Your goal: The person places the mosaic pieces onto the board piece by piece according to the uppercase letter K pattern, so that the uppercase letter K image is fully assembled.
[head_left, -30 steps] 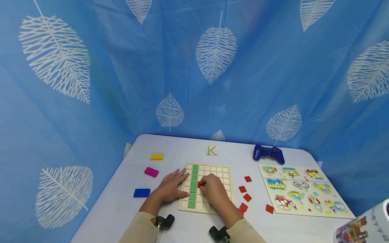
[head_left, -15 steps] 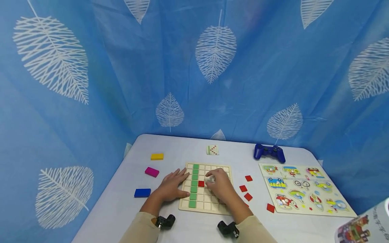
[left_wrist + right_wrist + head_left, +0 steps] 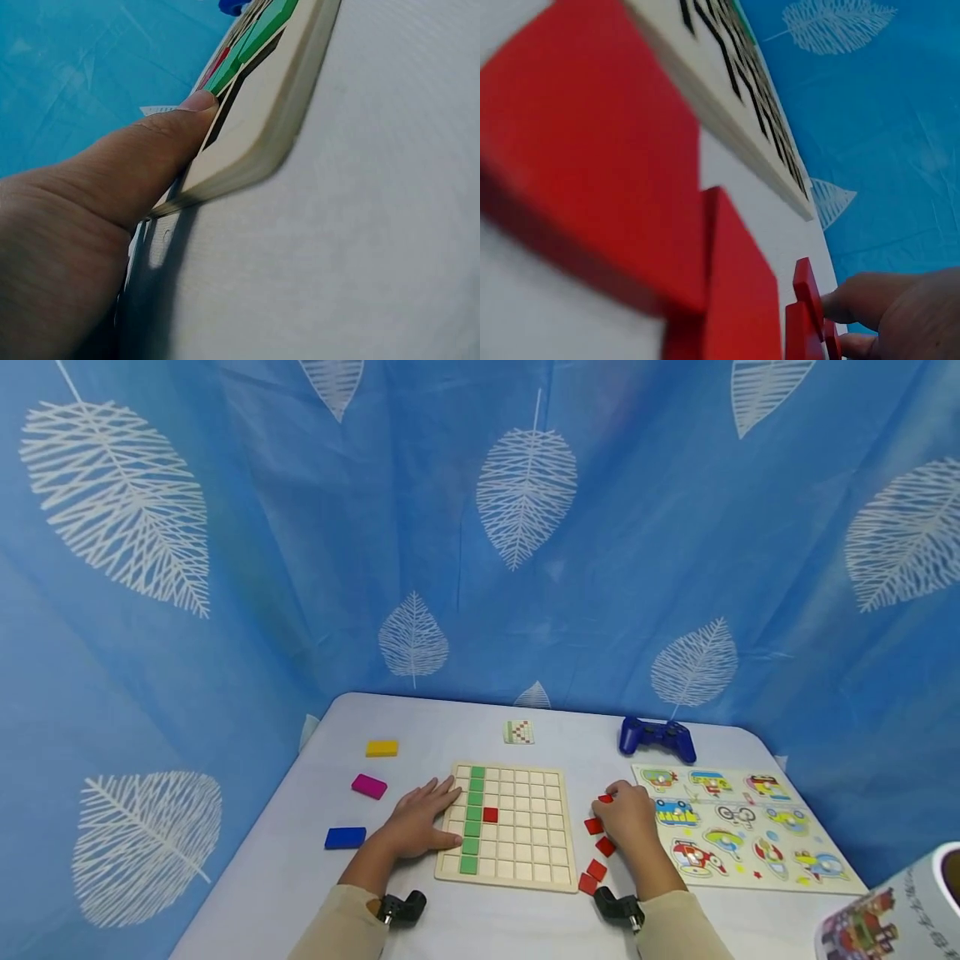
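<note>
A wooden grid board (image 3: 525,852) lies on the white table, with a column of green tiles (image 3: 472,814) and one red tile (image 3: 491,815) beside it. My left hand (image 3: 416,822) rests flat on the board's left edge, fingers straight, thumb (image 3: 150,165) against the board (image 3: 262,127). My right hand (image 3: 624,814) is to the right of the board, over several loose red tiles (image 3: 597,869). Its fingertips (image 3: 862,304) pinch the farthest red tile (image 3: 808,289), also visible from the head view (image 3: 604,798). Two big red tiles (image 3: 592,150) fill the near right wrist view.
A picture puzzle board (image 3: 738,831) lies just right of my right hand, and a blue game controller (image 3: 657,737) sits behind it. Yellow (image 3: 382,748), magenta (image 3: 369,786) and blue (image 3: 345,837) blocks lie left of the board. A pattern card (image 3: 519,732) lies behind the board. Blue curtain surrounds the table.
My right hand left the red tile in the board beside the green column and moved right, off the board, to the loose red tiles. The left hand stayed put.
</note>
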Demonstrator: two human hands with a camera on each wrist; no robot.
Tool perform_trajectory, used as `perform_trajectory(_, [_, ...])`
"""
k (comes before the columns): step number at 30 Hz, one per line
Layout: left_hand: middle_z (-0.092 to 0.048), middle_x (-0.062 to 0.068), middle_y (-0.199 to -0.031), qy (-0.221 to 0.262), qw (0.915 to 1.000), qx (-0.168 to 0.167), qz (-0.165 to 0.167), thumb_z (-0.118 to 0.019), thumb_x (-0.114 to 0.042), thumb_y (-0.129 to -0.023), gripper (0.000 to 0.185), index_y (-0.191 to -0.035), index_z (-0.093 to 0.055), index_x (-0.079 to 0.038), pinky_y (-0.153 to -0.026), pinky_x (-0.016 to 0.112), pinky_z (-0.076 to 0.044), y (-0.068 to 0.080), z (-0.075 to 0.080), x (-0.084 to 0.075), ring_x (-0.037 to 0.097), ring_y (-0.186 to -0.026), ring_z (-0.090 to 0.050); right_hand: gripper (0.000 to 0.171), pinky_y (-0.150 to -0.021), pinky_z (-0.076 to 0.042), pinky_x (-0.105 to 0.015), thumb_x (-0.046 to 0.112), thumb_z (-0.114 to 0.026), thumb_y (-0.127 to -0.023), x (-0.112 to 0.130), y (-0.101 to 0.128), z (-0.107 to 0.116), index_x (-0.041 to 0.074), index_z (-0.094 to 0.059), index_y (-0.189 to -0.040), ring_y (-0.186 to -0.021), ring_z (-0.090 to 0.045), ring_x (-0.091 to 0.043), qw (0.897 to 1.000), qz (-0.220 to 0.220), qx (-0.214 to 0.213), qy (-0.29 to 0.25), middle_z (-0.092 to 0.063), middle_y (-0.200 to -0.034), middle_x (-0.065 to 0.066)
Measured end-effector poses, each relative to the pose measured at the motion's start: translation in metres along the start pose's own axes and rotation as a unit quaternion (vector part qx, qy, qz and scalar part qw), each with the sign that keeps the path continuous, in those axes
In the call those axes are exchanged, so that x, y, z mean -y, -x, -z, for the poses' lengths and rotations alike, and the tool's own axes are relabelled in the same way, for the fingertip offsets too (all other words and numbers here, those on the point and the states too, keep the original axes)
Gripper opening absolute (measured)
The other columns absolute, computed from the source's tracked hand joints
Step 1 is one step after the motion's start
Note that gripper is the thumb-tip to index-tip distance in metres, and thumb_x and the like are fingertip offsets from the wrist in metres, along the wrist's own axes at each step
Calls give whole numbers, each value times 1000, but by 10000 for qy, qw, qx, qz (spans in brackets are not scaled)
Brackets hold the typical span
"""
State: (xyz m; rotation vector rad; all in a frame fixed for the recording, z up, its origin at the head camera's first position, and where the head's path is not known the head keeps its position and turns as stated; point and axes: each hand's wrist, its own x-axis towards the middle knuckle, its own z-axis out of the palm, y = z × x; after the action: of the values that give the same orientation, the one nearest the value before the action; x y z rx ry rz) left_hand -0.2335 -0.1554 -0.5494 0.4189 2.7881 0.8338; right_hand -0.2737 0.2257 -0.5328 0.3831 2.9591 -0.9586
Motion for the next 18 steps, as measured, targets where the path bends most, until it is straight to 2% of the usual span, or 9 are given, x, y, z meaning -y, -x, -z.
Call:
perform_trajectory(4, [-22,-3,-175,56,10000,26,-2,-80,-58,-86,93,-163,-39,-26,-129,60,-10,0,0,-1,31,-164,-12,49,-87,-52,-52,19,-71,-89,-1,-2,2,-10,-58,-127,-105,-51,-43,9996,-275,6,-91,-54,-119,-31])
perform_trajectory(8, [-22,-4,-175,50,10000,-7,4,-79,-58,-86,92,-163,-39,-27,-130,59,-10,-2,1,-2,30,-164,-11,34,-72,-53,-42,17,-70,-90,4,-1,3,-7,-63,-114,-95,-55,-39,9998,-206,-32,-5,-59,-107,-27])
perform_trajectory(10, [-22,-4,-175,19,10000,6,28,-79,-58,-86,93,-163,-39,-28,-130,59,-11,-2,1,-1,29,-164,-11,30,-72,-51,-42,16,-71,-90,10,1,-1,-4,-67,-111,-93,-57,-38,9998,57,-163,22,-62,-104,-24])
perform_trajectory(13, [-22,-5,-175,-15,10000,19,57,-80,-59,-85,93,-163,-39,-28,-130,59,-11,-3,1,-1,29,-164,-11,28,-80,-49,-46,16,-74,-89,27,8,-15,1,-71,-114,-98,-58,-36,9973,687,-251,-41,-67,-106,-19])
perform_trajectory(18, [-21,-6,-175,-18,10000,20,83,-80,-59,-85,93,-163,-39,-30,-130,58,-11,-4,0,0,28,-164,-11,26,-90,-55,-47,14,-76,-91,67,22,-49,9,-74,-116,-103,-64,-27,9820,1761,327,-595,-68,-112,-10])
